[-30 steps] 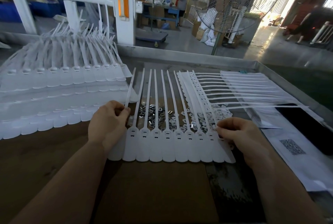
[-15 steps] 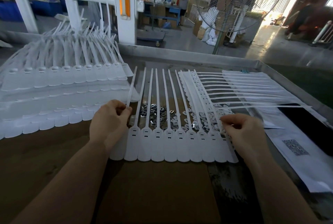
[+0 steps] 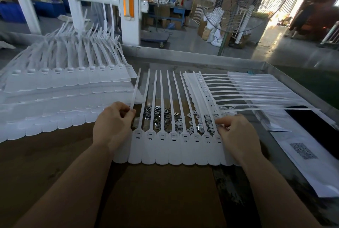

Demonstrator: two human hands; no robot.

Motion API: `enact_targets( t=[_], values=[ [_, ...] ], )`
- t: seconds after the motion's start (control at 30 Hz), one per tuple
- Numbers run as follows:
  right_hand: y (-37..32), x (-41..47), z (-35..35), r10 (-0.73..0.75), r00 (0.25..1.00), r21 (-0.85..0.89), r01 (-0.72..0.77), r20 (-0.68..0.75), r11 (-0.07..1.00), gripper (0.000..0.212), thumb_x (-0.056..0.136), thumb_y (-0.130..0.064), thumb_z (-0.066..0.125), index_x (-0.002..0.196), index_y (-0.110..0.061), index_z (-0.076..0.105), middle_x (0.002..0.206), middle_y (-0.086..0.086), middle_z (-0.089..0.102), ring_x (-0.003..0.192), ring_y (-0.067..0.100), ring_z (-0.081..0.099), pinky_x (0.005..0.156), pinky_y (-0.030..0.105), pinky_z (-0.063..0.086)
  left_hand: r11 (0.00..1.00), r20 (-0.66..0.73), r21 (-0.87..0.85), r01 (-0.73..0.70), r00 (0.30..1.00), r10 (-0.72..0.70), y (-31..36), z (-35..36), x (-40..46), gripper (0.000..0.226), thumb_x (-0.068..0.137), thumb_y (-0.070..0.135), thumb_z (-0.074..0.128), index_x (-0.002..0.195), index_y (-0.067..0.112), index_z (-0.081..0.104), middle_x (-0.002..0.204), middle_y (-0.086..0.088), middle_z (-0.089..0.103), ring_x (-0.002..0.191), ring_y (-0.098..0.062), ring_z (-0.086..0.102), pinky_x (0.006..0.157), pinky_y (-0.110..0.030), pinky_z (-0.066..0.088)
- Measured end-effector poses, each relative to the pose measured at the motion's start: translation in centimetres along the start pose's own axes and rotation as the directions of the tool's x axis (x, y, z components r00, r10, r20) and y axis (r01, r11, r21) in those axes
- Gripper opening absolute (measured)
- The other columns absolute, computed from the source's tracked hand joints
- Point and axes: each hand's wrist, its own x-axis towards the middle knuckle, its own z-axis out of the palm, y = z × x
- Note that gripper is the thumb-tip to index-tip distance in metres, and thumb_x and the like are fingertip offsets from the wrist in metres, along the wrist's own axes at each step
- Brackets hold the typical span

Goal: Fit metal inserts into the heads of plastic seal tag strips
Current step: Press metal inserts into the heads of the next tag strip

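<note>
A joined row of white plastic seal tag strips [image 3: 176, 151] lies flat in front of me, heads toward me and tails pointing away. My left hand [image 3: 111, 126] pinches the tail of the leftmost strip [image 3: 135, 90] between thumb and fingers. My right hand [image 3: 236, 132] pinches the tail of a strip at the row's right end. A loose heap of small metal inserts [image 3: 165, 115] lies on the table under the tails, between my hands.
A big stack of strip sheets [image 3: 60, 88] fills the left of the table. Another sheet [image 3: 238, 91] lies turned sideways at the right, over printed paper [image 3: 304, 152]. A metal rim [image 3: 293, 79] bounds the table. A standing fan [image 3: 238, 0] is beyond it.
Both hands stay on the row's two ends with almost no movement. The view has shifted slightly.
</note>
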Motion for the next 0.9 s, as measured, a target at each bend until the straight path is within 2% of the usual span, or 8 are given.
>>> enact_targets(
  t=[0.17, 0.33, 0.43, 0.57, 0.73, 0.8, 0.9],
  values=[
    [0.0, 0.1, 0.5, -0.005, 0.999, -0.006, 0.004, -0.043, 1.0, 0.017, 0.09, -0.018, 0.058, 0.103, -0.018, 0.07, 0.106, 0.007, 0.057, 0.081, 0.011, 0.048, 0.077, 0.023, 0.042, 1.0, -0.003, -0.002, 0.004, 1.0, -0.004, 0.0, -0.2, 0.1, 0.018, 0.092, 0.03, 0.055, 0.1, 0.016, 0.062, 0.083, 0.001, 0.064, 0.076, -0.016, 0.058, 0.063, -0.028, 0.041],
    [0.1, -0.1, 1.2, 0.001, 0.99, 0.053, 0.007, -0.14, 0.999, 0.012, 0.091, -0.014, 0.056, 0.097, -0.011, 0.066, 0.097, 0.002, 0.054, 0.084, 0.011, 0.047, 0.073, 0.022, 0.036, 1.0, -0.017, 0.008, -0.015, 1.0, 0.015, 0.0, -0.1, 0.0, 0.017, 0.092, 0.029, 0.056, 0.1, 0.016, 0.062, 0.077, 0.01, 0.054, 0.071, -0.006, 0.049, 0.059, -0.025, 0.036],
    [0.3, -0.3, 1.1, -0.007, 0.979, 0.081, 0.024, -0.201, 0.996, 0.011, 0.091, -0.01, 0.054, 0.094, -0.007, 0.065, 0.089, 0.0, 0.054, 0.08, 0.012, 0.046, 0.07, 0.021, 0.033, 1.0, -0.014, 0.005, -0.012, 1.0, 0.013, 0.1, -0.1, 0.0, 0.016, 0.092, 0.03, 0.055, 0.1, 0.017, 0.061, 0.078, 0.009, 0.055, 0.072, -0.008, 0.05, 0.064, -0.027, 0.038],
    [0.5, -0.4, 0.8, -0.007, 0.979, 0.117, 0.031, -0.203, 0.993, 0.012, 0.092, -0.01, 0.053, 0.095, -0.009, 0.065, 0.079, -0.004, 0.054, 0.073, 0.009, 0.045, 0.059, 0.014, 0.027, 1.0, -0.009, -0.013, -0.003, 1.0, 0.003, 0.2, -0.3, -0.2, 0.016, 0.092, 0.03, 0.056, 0.099, 0.017, 0.062, 0.083, 0.001, 0.064, 0.078, -0.016, 0.058, 0.064, -0.028, 0.039],
    [0.7, -0.8, 0.5, -0.018, 0.976, 0.166, 0.056, -0.219, 0.984, 0.022, 0.093, -0.006, 0.051, 0.109, -0.009, 0.066, 0.097, 0.007, 0.066, 0.083, 0.009, 0.046, 0.075, 0.017, 0.03, 1.0, -0.003, -0.003, -0.006, 1.0, 0.006, 0.4, -0.2, -0.2, 0.017, 0.092, 0.029, 0.055, 0.1, 0.017, 0.062, 0.085, 0.0, 0.064, 0.079, -0.015, 0.058, 0.063, -0.028, 0.041],
    [0.7, -0.8, 0.4, -0.018, 0.979, 0.178, 0.055, -0.205, 0.983, 0.023, 0.093, -0.006, 0.051, 0.109, -0.009, 0.067, 0.1, 0.008, 0.067, 0.086, 0.012, 0.05, 0.079, 0.018, 0.033, 1.0, -0.003, -0.01, -0.001, 1.0, 0.001, 0.4, -0.3, -0.2, 0.017, 0.092, 0.029, 0.056, 0.101, 0.016, 0.062, 0.086, -0.001, 0.065, 0.08, -0.016, 0.059, 0.068, -0.03, 0.044],
    [1.1, -0.7, 0.0, 0.014, 0.989, 0.201, 0.017, -0.149, 0.979, 0.021, 0.092, -0.007, 0.052, 0.104, -0.01, 0.068, 0.097, 0.009, 0.068, 0.089, 0.02, 0.059, 0.082, 0.026, 0.043, 1.0, -0.006, -0.013, -0.002, 1.0, 0.002, 0.5, -0.2, -0.3, 0.016, 0.092, 0.029, 0.056, 0.1, 0.016, 0.062, 0.086, -0.001, 0.065, 0.08, -0.017, 0.059, 0.07, -0.032, 0.046]
  ],
)
